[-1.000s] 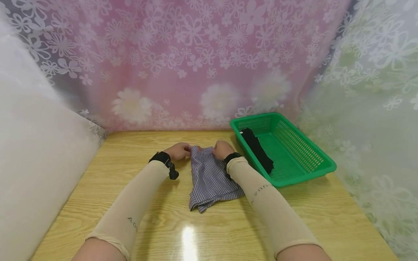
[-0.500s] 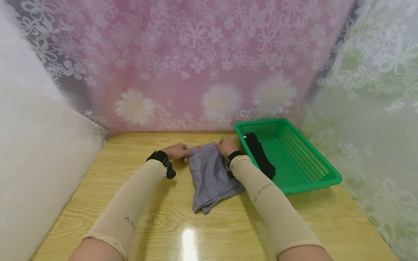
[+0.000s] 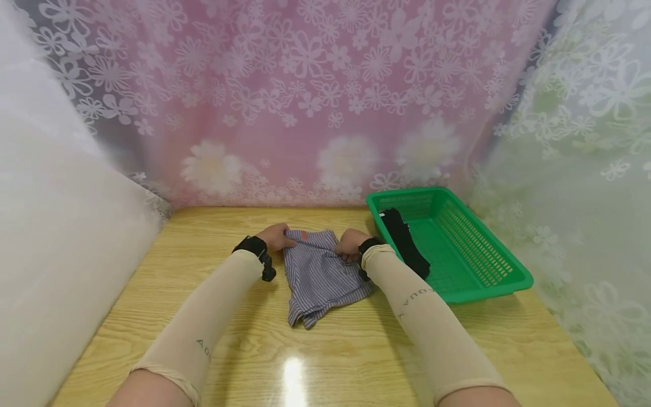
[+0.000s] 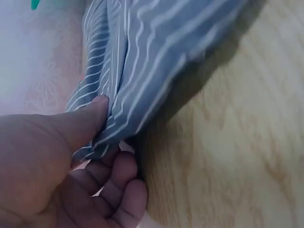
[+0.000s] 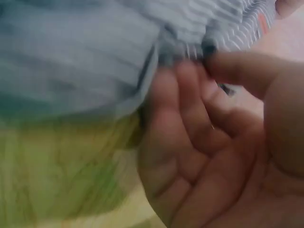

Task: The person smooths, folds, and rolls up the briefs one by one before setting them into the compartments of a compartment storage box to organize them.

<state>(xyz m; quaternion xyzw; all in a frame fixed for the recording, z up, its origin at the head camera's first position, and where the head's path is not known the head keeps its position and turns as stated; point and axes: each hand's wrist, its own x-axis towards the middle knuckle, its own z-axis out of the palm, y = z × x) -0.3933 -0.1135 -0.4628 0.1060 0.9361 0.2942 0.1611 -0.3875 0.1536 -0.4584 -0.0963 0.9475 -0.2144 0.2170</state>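
Observation:
Blue-grey striped shorts point(image 3: 320, 274) with white lines and a small orange tag at the waistband lie on the wooden table, waistband toward the back wall. My left hand point(image 3: 275, 237) pinches the left corner of the waistband; in the left wrist view the thumb presses the striped cloth point(image 4: 152, 57) against the curled fingers. On the other side, just below the right waistband corner, my right hand point(image 3: 352, 244) pinches the cloth. Thumb and fingertips of the right hand point(image 5: 204, 128) meet on a fold in the right wrist view, which is blurred.
A green plastic basket point(image 3: 508, 282) with perforated sides stands at the right rear of the table point(image 3: 203, 282). Inside, along its left wall, lies a folded black garment point(image 3: 405, 243). Flowered curtains point(image 3: 285, 113) close off the back and right.
My right hand has left the waistband's top corner and sits a little lower on the right side. The shorts have shifted slightly left. My left hand keeps its corner.

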